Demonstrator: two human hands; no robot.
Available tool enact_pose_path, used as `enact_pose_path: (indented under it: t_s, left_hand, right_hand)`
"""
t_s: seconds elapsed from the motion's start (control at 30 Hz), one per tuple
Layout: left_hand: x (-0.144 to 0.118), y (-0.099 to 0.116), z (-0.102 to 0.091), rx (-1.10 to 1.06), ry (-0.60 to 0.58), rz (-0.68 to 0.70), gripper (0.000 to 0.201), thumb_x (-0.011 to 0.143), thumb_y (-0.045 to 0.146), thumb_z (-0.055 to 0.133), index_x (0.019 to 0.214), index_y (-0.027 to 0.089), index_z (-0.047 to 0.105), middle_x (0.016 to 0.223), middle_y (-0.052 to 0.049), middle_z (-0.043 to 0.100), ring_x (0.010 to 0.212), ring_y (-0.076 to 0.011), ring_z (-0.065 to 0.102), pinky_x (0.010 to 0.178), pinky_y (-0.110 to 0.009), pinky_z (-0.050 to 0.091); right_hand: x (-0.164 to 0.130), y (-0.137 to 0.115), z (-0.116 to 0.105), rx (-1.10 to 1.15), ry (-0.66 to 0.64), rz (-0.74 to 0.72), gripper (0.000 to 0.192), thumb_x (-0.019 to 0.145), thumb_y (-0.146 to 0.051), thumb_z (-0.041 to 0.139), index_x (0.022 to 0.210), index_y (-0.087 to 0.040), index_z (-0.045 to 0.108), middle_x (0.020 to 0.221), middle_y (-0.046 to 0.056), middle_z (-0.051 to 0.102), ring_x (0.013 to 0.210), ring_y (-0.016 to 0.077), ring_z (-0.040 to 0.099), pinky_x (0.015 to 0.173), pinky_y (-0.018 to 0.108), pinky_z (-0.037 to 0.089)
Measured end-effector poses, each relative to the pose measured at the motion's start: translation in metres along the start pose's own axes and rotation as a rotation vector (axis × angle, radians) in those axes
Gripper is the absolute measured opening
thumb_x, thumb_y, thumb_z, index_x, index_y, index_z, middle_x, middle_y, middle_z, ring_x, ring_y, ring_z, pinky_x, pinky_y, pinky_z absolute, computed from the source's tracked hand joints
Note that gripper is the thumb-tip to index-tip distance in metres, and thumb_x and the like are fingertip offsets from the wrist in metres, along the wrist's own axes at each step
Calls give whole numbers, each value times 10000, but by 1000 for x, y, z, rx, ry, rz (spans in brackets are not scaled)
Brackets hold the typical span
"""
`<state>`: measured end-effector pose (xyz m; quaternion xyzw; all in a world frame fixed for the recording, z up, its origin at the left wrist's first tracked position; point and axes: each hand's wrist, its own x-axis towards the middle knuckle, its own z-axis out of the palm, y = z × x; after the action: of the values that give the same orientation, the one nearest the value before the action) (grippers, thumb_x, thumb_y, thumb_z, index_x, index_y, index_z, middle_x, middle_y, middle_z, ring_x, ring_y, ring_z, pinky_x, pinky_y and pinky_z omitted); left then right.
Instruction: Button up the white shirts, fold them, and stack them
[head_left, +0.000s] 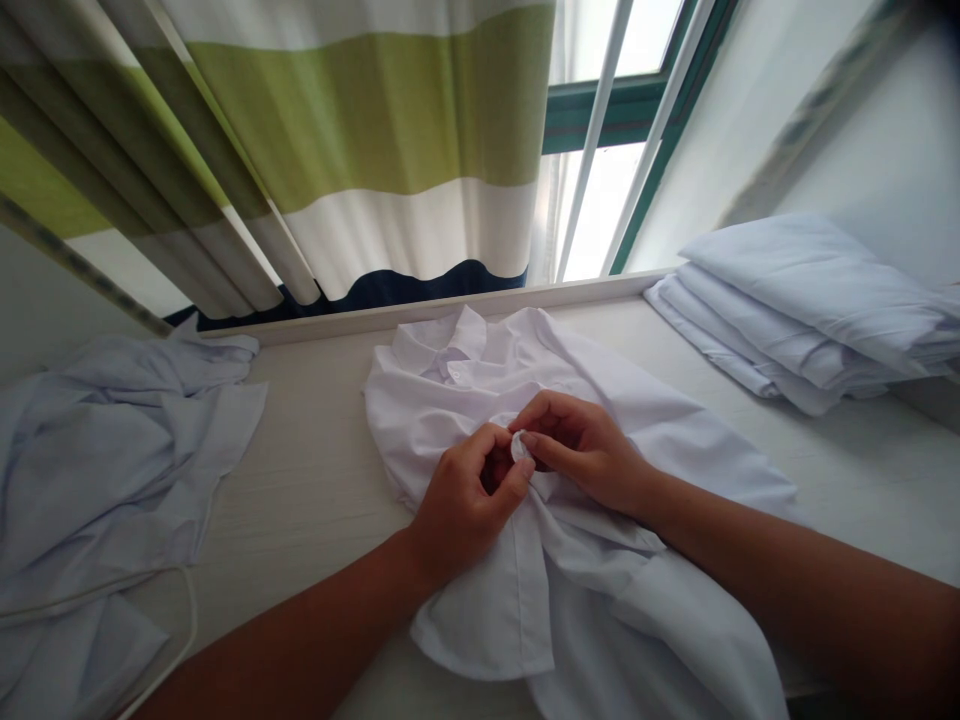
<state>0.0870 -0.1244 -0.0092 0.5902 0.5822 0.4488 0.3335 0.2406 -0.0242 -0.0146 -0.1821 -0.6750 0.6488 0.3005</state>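
Observation:
A white collared shirt (660, 420) lies face up on the pale table (315, 450), its collar toward the window. My left hand (461, 505) and my right hand (581, 445) meet over the shirt's front placket, just below the collar. Both pinch a small fold of the white fabric between thumb and fingers, fingertips touching. The lower part of the shirt hangs over the near table edge under my forearms.
A crumpled pile of white shirts (97, 470) lies at the left, with a white cord (180, 620) looping beside it. A stack of folded white shirts (810, 300) sits at the right. A striped curtain (360, 140) and window (622, 120) stand behind the table.

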Motion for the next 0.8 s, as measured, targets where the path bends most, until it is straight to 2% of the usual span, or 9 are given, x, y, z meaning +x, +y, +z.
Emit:
enact_pose_path:
  t_s: [0.17,0.47,0.8]
  left_hand:
    - [1,1,0,58,12,6,109,921,265,535,839,193,531,690,42,475,620,-117,435,598,-253,364]
    - [1,2,0,89,11,0,145,931,284,506,826,196,551,706,27,499,644,-134,450,627,-267,370]
    - [2,-2,-2,-35,-6,-36,162,949,313,550,836,198,533,735,31,493,681,-126,448,634,-246,378]
  right_hand:
    - [-1,0,0,-1,-5,-6,149,889,-319,702,942,-187,657,813,25,671,714,149,610,634,263,493]
    - [-1,1,-3,-14,-15,-5,194,875,-359,731,940,-196,647,813,27,663,718,158,605,625,273,479]
    - [0,0,-3,-64,17,-45,203,876,-374,724,899,-194,634,782,14,619,683,144,548,597,266,439]
